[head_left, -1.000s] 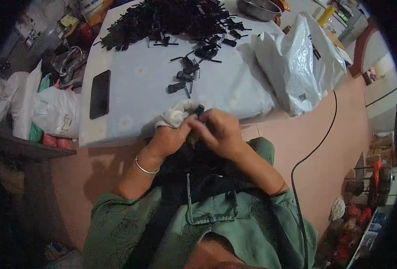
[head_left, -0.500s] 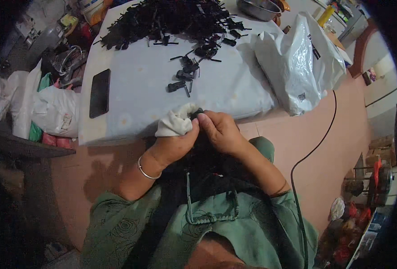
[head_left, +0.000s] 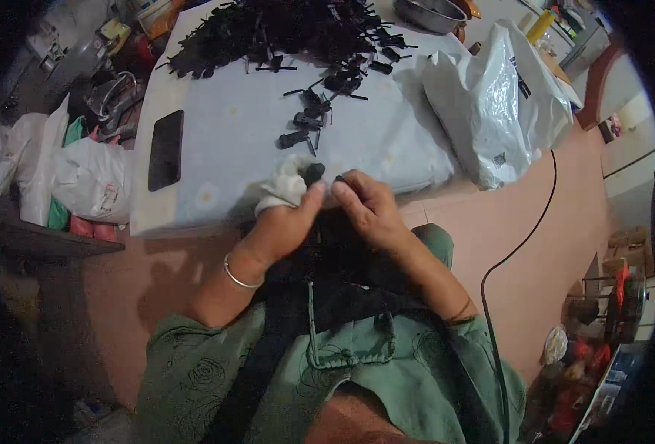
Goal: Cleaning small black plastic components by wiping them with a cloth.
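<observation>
Just in front of the table's near edge, my left hand (head_left: 286,226) is closed, with a bunched white cloth (head_left: 286,181) about its fingers. A small black part (head_left: 315,173) juts from the cloth at the fingertips. Close to its right, my right hand (head_left: 372,207) is pinched, thumb against curled fingers; a dark bit (head_left: 340,178) shows at the tips, too small to name. Beyond my hands, several black plastic parts with thin prongs (head_left: 294,139) lie in a line. They lead back to a large heap of similar black parts (head_left: 268,33).
A black phone (head_left: 166,151) lies on the left of the pale-covered table (head_left: 224,133). On the right slumps a white plastic bag (head_left: 490,111), with a metal bowl (head_left: 431,13) behind it. A black cable (head_left: 516,251) trails over the floor to my right; filled bags (head_left: 94,181) crowd the left shelf.
My hands have drawn slightly apart, opening a small gap between their fingertips. The black part in the left hand now shows more clearly above the cloth.
</observation>
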{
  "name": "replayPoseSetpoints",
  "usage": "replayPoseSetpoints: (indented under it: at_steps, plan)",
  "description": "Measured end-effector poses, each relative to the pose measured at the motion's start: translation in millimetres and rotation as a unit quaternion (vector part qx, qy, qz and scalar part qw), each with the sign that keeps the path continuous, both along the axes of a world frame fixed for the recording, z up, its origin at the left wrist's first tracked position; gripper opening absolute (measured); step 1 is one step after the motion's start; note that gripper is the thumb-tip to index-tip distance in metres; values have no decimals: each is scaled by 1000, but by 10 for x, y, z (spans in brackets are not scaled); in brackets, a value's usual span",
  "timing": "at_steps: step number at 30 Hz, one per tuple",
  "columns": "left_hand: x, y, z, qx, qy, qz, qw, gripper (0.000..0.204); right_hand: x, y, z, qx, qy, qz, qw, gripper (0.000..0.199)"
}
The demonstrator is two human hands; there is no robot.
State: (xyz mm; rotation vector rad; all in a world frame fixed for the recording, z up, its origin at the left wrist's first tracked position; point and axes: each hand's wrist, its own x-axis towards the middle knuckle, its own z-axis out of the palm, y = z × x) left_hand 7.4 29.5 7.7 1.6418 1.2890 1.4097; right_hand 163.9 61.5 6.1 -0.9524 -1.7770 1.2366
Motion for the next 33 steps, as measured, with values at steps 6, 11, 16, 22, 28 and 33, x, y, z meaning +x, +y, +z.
replayPoseSetpoints:
  at_steps: [6,11,16,22,28,33]
  plan:
    - [-40,-15,42,-112,-105,-30,988,22,128,17,-36,54,-56,70,995,12]
    - [19,-79,164,-158,-69,-82,982,29,130,48,35,98,-21,71,992,12]
    - [48,-92,102,-132,-99,-114,980,27,7,68,-25,14,12,41,999,18]
    - [-1,-47,-99,-60,-6,-68,996,25,13,3,55,8,-56,84,995,28]
    - [116,-94,-13,0,76,-23,997,18,-83,-49,-34,-6,-8,75,997,32]
    - [34,-135,52,78,237,-5,968,16,-55,23,52,-86,3,105,991,34]
